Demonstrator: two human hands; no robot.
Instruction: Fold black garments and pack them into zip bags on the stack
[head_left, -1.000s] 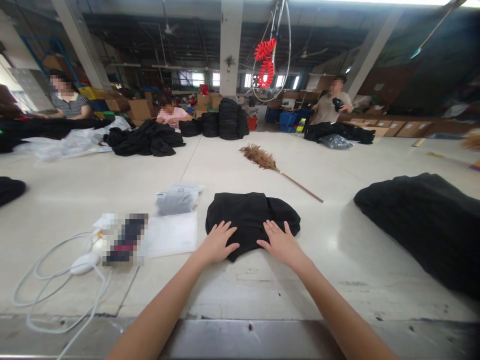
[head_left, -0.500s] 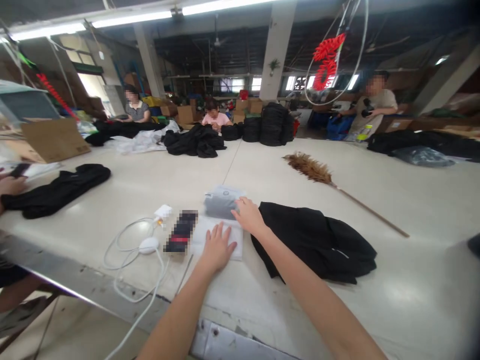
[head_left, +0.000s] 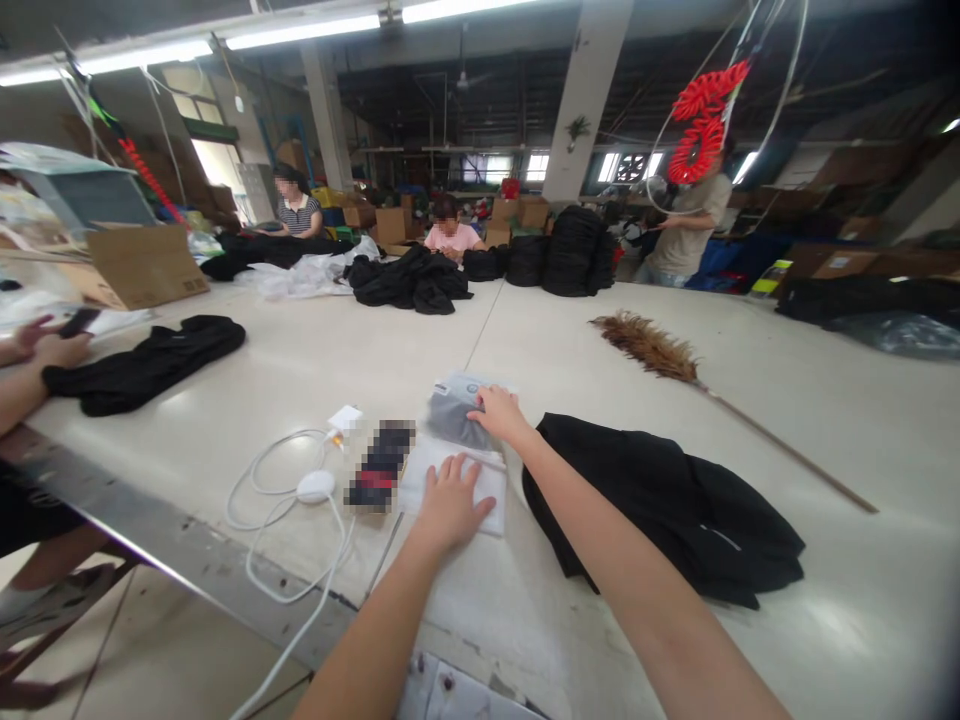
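Splaying on white plastic [head_left: 417, 492] is the left hand [head_left: 453, 503]; beyond the plastic, the right hand [head_left: 501, 412], pinch unclear, is risking, if loose, the packet [head_left: 451, 418] slipping.

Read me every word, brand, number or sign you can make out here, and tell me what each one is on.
No text is readable here.
Grey bagged packet: a round mark at its top, too small to read.
Black garment to its right: a short white mark, no legible letters.
Carton at far right: a pale label, too blurred to read.
Pixelated dark item: blocked out, nothing legible.
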